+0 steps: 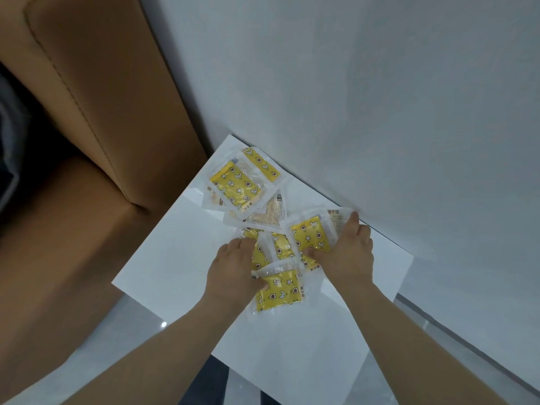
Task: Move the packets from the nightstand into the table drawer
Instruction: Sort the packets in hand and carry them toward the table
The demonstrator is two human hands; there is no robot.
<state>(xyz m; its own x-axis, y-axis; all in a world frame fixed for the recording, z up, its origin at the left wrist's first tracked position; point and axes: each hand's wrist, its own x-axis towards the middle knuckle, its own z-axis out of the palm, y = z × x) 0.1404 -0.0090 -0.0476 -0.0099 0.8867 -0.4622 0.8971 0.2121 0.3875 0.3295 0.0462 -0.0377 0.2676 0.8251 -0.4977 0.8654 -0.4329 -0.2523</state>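
Several clear packets with yellow star-and-moon print lie scattered on the white nightstand top [175,258]. My left hand [233,270] presses down on the near packets, its thumb on the nearest packet [279,290]. My right hand [347,249] rests on another yellow packet [309,233] near the wall, fingers curled over its edge. Two more packets [233,185] lie stacked at the far corner, with one face-down packet [263,214] between the groups. No drawer is in view.
A grey-white wall [350,97] borders the nightstand on the right and back. A tan upholstered bed frame [87,127] stands to the left. Glossy grey floor [117,331] shows below the nightstand's front edge.
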